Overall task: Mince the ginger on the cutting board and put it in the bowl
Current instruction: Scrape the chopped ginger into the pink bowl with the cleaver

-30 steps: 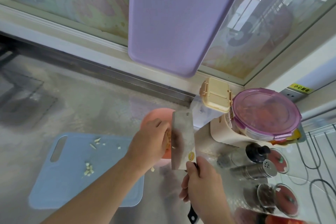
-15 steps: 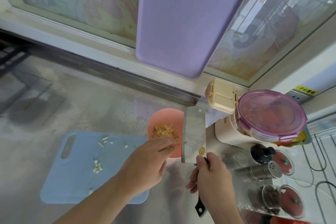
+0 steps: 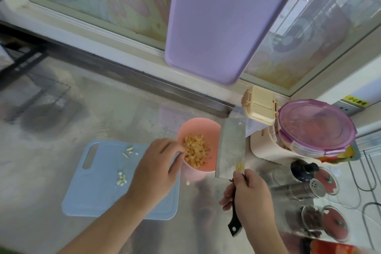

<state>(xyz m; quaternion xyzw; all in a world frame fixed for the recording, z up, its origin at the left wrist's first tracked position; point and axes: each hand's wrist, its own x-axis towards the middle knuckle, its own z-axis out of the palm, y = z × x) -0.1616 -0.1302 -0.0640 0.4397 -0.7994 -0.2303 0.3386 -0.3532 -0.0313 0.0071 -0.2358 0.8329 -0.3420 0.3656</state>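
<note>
Most minced ginger (image 3: 196, 151) lies in the pink bowl (image 3: 206, 128) beside the cutting board (image 3: 92, 192), where scraps (image 3: 122, 178) remain; the left hand (image 3: 156, 168), fingers loosely curled, holds nothing at the rim, while the right hand (image 3: 248, 194) grips the cleaver (image 3: 232, 148) upright, probably to scrape.

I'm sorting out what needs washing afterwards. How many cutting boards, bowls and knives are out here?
Cutting boards: 2, the blue cutting board on the counter and the purple cutting board against the window
Bowls: 1, the pink bowl
Knives: 1, the cleaver
Total: 4
</note>
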